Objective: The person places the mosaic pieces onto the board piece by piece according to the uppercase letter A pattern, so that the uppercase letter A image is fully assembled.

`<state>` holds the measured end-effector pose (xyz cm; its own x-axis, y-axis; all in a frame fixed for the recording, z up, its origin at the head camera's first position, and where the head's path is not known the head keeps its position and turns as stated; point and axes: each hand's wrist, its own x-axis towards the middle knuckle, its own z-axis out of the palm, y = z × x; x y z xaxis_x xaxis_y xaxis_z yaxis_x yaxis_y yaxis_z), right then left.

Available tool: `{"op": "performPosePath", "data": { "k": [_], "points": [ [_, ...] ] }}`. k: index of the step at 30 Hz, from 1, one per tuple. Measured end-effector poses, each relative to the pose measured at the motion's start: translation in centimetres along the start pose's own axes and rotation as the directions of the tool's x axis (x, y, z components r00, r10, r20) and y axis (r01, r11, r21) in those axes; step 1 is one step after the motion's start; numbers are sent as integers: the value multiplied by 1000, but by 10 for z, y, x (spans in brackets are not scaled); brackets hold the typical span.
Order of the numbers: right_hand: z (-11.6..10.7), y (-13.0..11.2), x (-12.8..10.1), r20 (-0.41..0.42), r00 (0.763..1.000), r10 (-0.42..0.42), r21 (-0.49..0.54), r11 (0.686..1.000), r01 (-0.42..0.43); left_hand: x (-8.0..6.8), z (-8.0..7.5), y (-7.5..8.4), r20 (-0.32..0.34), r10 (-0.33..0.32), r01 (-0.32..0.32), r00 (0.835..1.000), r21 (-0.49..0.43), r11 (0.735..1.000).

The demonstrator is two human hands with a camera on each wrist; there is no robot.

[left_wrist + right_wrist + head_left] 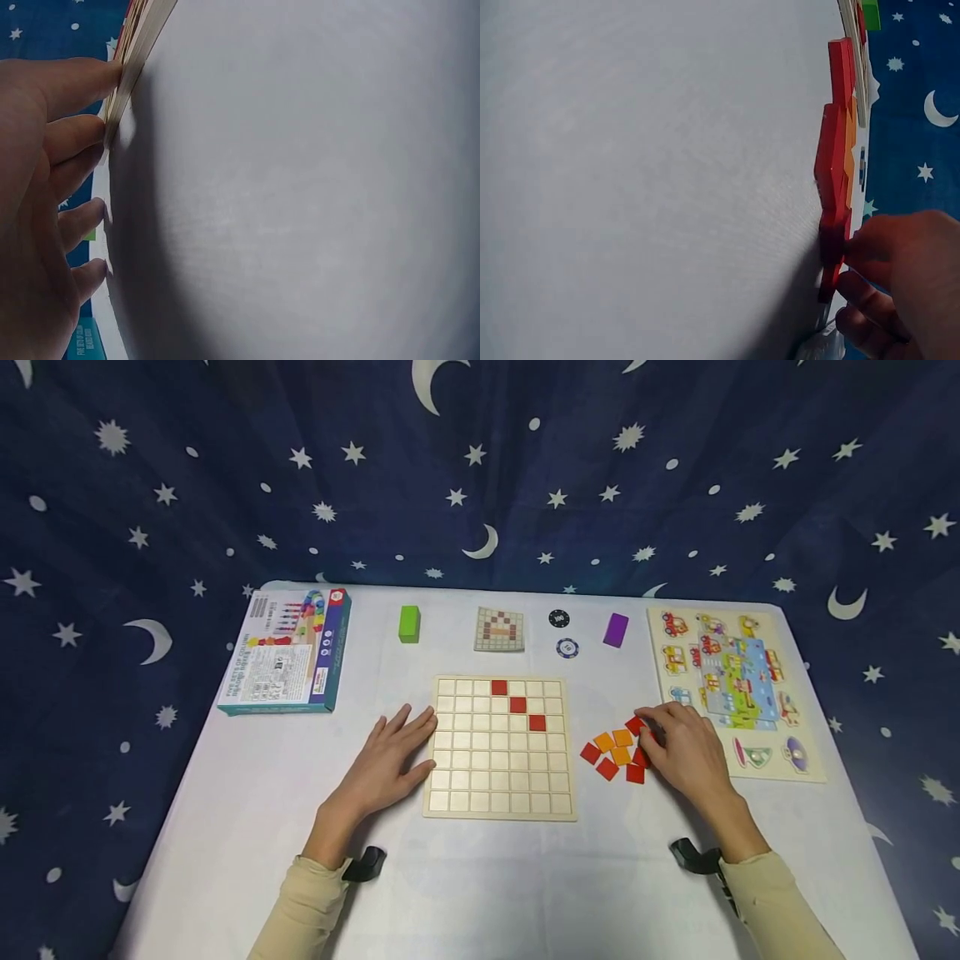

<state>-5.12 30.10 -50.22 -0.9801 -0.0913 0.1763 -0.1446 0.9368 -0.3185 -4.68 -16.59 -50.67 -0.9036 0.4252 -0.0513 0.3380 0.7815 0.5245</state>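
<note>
A pale wooden grid board [497, 777] lies mid-table with a red square tile [498, 687] and two more red ones set in a diagonal in its upper cells. My left hand [392, 762] rests at the board's left edge, fingers spread, with fingertips and thumb touching the side. To the right of the board lies a loose group of red and orange tiles [621, 756]. Over the right end of that group, my right hand [686, 747] pinches a red tile [635, 725] between thumb and fingers. More red tiles [829, 157] show beside it in the right wrist view.
Behind the board stand a green block [409, 624], a pattern card [498, 629], a black chip [558, 618], a blue-and-white chip [567, 648] and a purple block [616, 630]. A boxed set [285, 652] lies far left. A picture puzzle board [780, 767] sits by my right hand.
</note>
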Motion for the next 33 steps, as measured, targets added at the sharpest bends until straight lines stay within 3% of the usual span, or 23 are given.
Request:
{"op": "performPosePath", "data": {
  "k": [14,20,27,33],
  "points": [
    [0,1,2,-32,999,-3,-48,999,1,0,1,0,-3,2,-2,1000,6,1000],
    [2,-6,5,-51,999,-3,-14,1000,3,0,2,-1,-3,1,-1,1000,9,1000],
    [15,-37,12,-40,992,-123,75,989,126,0,2,-2,-4,-2,3,1000,10,1000],
    [29,-77,13,37,972,-233,122,966,227,0,3,-1,-21,10,-10,1000,5,1000]
  ]
}}
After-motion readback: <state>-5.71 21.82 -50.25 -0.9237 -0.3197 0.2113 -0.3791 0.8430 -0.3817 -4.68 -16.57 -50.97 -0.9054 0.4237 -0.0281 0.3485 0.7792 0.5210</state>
